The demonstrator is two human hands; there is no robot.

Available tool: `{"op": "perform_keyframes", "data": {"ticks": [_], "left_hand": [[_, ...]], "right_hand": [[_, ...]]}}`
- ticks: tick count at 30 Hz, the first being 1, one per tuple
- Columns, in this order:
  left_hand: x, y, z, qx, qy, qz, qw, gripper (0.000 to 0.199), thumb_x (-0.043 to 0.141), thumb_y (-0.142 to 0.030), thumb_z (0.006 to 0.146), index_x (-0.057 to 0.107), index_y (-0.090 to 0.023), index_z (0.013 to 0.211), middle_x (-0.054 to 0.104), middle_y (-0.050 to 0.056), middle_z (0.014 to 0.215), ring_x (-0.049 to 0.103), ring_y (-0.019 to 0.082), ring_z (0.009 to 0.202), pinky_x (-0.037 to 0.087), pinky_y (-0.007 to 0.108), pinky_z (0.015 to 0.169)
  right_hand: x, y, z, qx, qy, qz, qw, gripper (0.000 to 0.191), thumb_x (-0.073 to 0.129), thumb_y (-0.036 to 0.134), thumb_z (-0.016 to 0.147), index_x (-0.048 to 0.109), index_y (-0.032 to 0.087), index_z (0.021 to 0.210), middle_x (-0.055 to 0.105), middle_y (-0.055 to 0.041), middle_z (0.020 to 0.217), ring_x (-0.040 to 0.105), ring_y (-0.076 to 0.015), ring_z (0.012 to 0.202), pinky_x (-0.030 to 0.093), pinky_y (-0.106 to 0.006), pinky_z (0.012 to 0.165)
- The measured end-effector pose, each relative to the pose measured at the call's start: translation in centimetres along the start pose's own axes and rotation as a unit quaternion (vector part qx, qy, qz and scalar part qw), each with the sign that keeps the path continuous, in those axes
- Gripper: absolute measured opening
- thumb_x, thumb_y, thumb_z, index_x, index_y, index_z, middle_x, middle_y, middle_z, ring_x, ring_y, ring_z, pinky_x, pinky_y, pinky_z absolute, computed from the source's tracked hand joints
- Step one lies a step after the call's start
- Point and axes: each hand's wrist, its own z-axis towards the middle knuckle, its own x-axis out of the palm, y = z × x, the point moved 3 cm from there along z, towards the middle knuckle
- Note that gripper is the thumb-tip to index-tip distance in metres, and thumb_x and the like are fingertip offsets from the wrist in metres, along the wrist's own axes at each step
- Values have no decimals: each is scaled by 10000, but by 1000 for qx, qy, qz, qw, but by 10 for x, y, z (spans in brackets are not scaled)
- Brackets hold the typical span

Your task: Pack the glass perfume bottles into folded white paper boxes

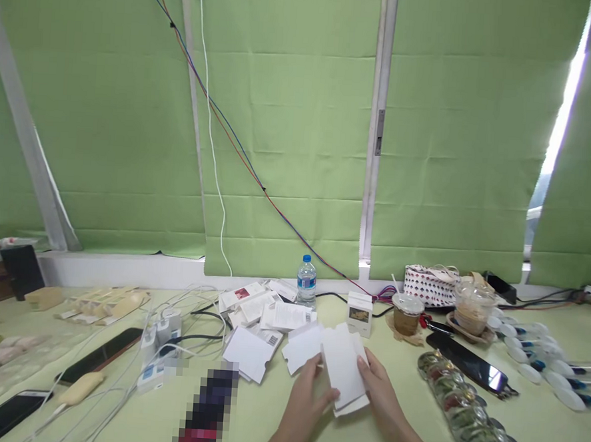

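Both my hands are at the lower centre of the head view, around a few flat white cards or folded boxes point(344, 367). My left hand point(307, 402) is closed on their left edge, thumb on the lower corner. My right hand point(380, 389) grips their right edge with the thumb on top. Just left of them, another white card point(302, 347) lies partly behind my left fingers. Further left a white card point(247, 353) rests on a loose pile of white printed boxes point(287, 316).
A water bottle point(306, 283) stands behind the pile. Right of it are a small white box point(359, 313), iced drinks point(406, 314), a phone point(470, 362) and a row of clear packs point(469, 412). Chargers with cables point(160, 346) and phones point(102, 354) lie left on the green table point(258, 419).
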Motion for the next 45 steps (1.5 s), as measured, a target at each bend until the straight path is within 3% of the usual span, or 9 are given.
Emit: {"op": "perform_keyframes", "data": {"ticks": [4, 9, 16, 20, 26, 30, 36, 40, 45], "left_hand": [[14, 3, -4, -25, 57, -212, 975, 617, 569, -495, 836, 405, -223, 1365, 544, 132, 1341, 557, 282, 1161, 414, 451, 1010], [15, 5, -4, -37, 99, -230, 967, 623, 562, -487, 850, 389, -220, 1385, 533, 129, 1358, 511, 281, 1223, 381, 444, 1039], [-6, 2, -1, -25, -54, 27, 998, 389, 461, -422, 902, 534, -217, 1225, 548, 111, 1279, 450, 284, 1243, 338, 465, 1061], [-22, 15, 8, 36, -128, 269, 954, 256, 456, -184, 840, 621, -208, 1034, 495, 105, 1269, 356, 320, 1293, 311, 535, 1058], [-18, 33, 12, 1, -14, 449, 893, 487, 420, -42, 763, 566, -192, 1203, 542, 88, 1306, 312, 312, 1360, 232, 547, 1112], [-12, 32, 10, -20, 47, 466, 883, 505, 389, -71, 806, 503, -164, 1289, 468, 102, 1424, 294, 300, 1385, 195, 558, 1125], [-5, 13, 5, 31, 47, 438, 897, 396, 405, -77, 822, 561, -195, 1166, 667, 98, 1162, 539, 273, 1189, 242, 558, 1094], [-4, -2, 3, 79, 15, 384, 920, 214, 406, -210, 901, 614, -205, 952, 687, 76, 887, 627, 245, 895, 416, 469, 943], [-11, -7, 3, 77, -7, 322, 944, 248, 440, -354, 907, 604, -210, 1024, 639, 99, 1033, 565, 275, 1025, 426, 455, 912]], "right_hand": [[9, -8, -4, 82, 17, 92, 992, 616, 636, 670, 679, 669, 168, 1034, 739, -114, 975, 682, -312, 892, 534, -405, 752], [2, -11, 4, 64, 24, 4, 998, 680, 522, 757, 693, 704, 136, 904, 741, -114, 765, 688, -296, 716, 530, -405, 655], [-30, -12, 15, -3, -128, -125, 984, 463, 628, 512, 658, 636, 183, 984, 677, -69, 822, 640, -275, 752, 503, -374, 655], [-47, 1, 15, -78, -218, -206, 951, 516, 527, 439, 747, 488, 206, 1206, 537, -99, 1139, 535, -270, 987, 423, -411, 882], [-11, 12, -3, -165, -62, -340, 924, 239, 428, 315, 869, 612, 229, 994, 616, -63, 984, 564, -234, 924, 436, -364, 849], [12, 5, -16, -199, 85, -536, 816, 330, 594, 292, 801, 607, 303, 1131, 615, -54, 1192, 506, -287, 1130, 372, -433, 934], [-3, -5, -7, -182, 12, -682, 708, 484, 496, -10, 759, 644, 275, 1121, 620, -99, 1257, 525, -310, 1164, 340, -474, 947], [-7, 2, -3, -213, -19, -663, 718, 501, 417, -56, 745, 645, 220, 1095, 628, -123, 1215, 552, -297, 1118, 391, -450, 910], [12, 9, -19, -265, 68, -574, 772, 352, 421, 80, 860, 601, 249, 1111, 618, -92, 1154, 553, -253, 1075, 446, -397, 877]]}}
